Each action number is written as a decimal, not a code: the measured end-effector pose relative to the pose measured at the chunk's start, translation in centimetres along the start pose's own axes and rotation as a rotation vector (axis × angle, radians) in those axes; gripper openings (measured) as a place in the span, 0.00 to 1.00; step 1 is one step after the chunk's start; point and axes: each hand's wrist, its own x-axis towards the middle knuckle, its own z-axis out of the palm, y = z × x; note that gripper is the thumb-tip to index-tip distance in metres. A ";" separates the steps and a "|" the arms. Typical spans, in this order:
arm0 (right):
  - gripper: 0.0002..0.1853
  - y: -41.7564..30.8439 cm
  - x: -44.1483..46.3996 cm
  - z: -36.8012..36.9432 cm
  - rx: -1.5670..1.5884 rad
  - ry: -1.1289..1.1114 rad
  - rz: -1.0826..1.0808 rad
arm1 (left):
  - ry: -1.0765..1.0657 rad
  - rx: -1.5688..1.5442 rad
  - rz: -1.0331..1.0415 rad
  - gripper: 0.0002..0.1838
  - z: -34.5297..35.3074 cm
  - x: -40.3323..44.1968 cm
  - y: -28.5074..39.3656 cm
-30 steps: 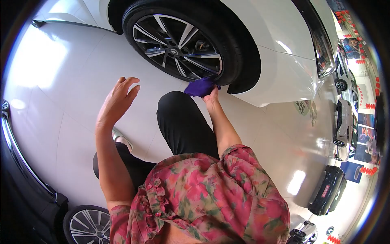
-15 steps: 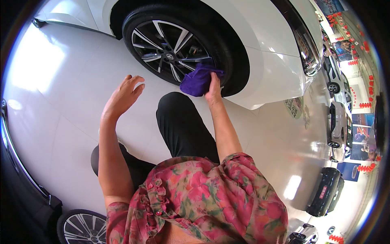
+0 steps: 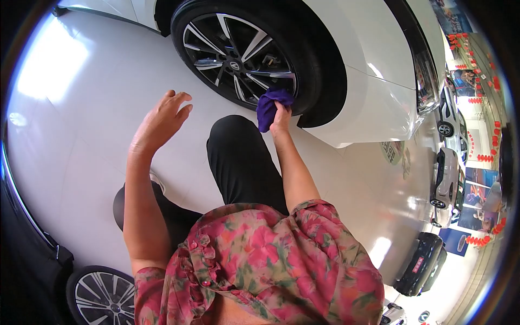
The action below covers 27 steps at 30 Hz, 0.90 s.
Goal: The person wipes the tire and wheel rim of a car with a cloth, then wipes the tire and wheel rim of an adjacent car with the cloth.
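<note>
My right hand (image 3: pixel 280 117) is closed around a bunched purple cloth (image 3: pixel 266 112), which lies against the lower right rim of a car wheel (image 3: pixel 234 66). The wheel has black and silver spokes and a dark tire (image 3: pixel 187 38). Off to the left, my left hand (image 3: pixel 164 119) hovers over the floor with its fingers loosely curved and apart, holding nothing. The wheel belongs to a white car (image 3: pixel 379 59), whose fender curves over the tire.
Pale glossy tiles make up the floor (image 3: pixel 97 141). Behind me at lower left stands a dark car with a silver-spoked wheel (image 3: pixel 105 298). Farther right are a black car (image 3: pixel 420 265), several other cars and red hanging decorations. My bent knee (image 3: pixel 238 146) is close to the wheel.
My right hand has moved the purple cloth slightly down the rim, and the cloth is bunched smaller. The left hand stays raised. The whole view has shifted a little.
</note>
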 end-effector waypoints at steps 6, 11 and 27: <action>0.25 8.9 2.9 -5.5 0.104 0.245 0.527 | 0.023 0.028 0.037 0.13 0.0 0.2 -0.1; 0.29 12.2 6.2 -8.2 0.144 0.113 0.535 | -0.018 0.036 0.010 0.13 0.5 0.0 0.0; 0.26 -6.0 -2.8 2.2 0.110 0.000 -0.031 | 0.019 0.069 0.125 0.14 1.1 0.9 -0.9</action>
